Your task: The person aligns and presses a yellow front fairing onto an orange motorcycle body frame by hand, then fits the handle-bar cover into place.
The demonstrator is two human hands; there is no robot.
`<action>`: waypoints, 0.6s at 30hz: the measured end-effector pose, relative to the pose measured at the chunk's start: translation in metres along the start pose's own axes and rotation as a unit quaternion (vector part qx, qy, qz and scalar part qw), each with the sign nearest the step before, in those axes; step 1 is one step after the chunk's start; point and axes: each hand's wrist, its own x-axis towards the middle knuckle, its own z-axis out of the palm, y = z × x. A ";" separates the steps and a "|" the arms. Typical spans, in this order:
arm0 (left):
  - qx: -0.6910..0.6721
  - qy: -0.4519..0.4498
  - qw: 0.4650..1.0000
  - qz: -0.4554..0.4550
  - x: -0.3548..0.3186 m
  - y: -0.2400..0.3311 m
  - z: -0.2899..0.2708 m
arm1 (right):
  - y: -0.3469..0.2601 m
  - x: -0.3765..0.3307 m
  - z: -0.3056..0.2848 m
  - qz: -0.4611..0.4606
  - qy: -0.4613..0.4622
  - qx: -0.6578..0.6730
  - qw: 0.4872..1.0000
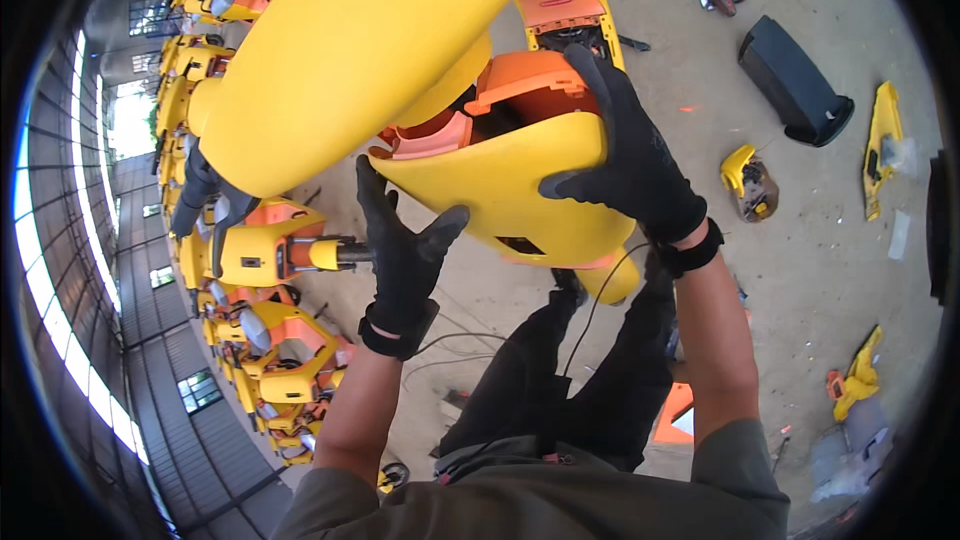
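While R hand [640, 162] grips yellow panel [505, 178] at R end, L hand [402, 258] spread wide nr L edge; contact unclear.

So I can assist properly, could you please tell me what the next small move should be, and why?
Perhaps close the left hand on the left edge of the yellow panel: the right hand grips its right side, while the left one is spread open.

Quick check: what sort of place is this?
Probably a scooter workshop: yellow-and-orange scooters stand in a row beside a ribbed grey wall, and a long yellow plastic panel lies loose on the grey floor.
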 end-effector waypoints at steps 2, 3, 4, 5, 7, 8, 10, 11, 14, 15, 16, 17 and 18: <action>-0.008 0.011 1.000 0.004 0.002 -0.001 0.003 | -0.003 -0.002 0.000 -0.002 0.017 -0.027 0.999; -0.002 0.020 1.000 0.011 0.002 -0.002 0.003 | -0.004 -0.002 0.000 -0.003 0.013 -0.032 0.999; 0.018 0.008 1.000 0.014 0.002 -0.003 0.002 | -0.005 -0.002 -0.001 0.004 0.016 -0.021 1.000; 0.013 0.012 1.000 0.013 0.003 -0.003 0.003 | -0.005 -0.002 -0.002 0.012 0.019 -0.009 1.000; 0.001 0.008 1.000 -0.007 0.007 -0.001 0.005 | -0.005 -0.003 -0.001 0.014 0.019 -0.002 1.000; 0.014 0.016 0.999 0.033 0.009 -0.003 0.005 | -0.006 -0.003 -0.001 0.015 0.014 -0.006 1.000; 0.024 0.022 0.999 0.019 0.006 0.003 0.005 | -0.006 -0.004 -0.006 0.021 -0.012 -0.023 0.999; 0.038 0.025 0.999 0.003 0.003 0.005 0.006 | -0.005 -0.006 -0.007 0.021 -0.014 -0.028 0.999; 0.090 0.048 0.994 0.036 0.001 0.004 0.002 | -0.006 -0.005 -0.011 -0.015 -0.052 -0.041 0.998; 0.081 0.053 0.994 0.044 0.000 0.004 0.003 | -0.006 -0.006 -0.011 -0.013 -0.055 -0.043 0.998; 0.079 0.053 0.995 0.041 -0.001 0.004 0.003 | -0.008 -0.006 -0.011 -0.005 -0.062 -0.048 0.997; 0.060 0.043 0.997 0.018 -0.001 0.006 0.003 | -0.009 -0.006 -0.011 0.002 -0.070 -0.053 0.996; 0.049 0.036 0.998 0.005 -0.002 0.009 0.003 | -0.010 -0.005 -0.013 0.000 -0.069 -0.056 0.996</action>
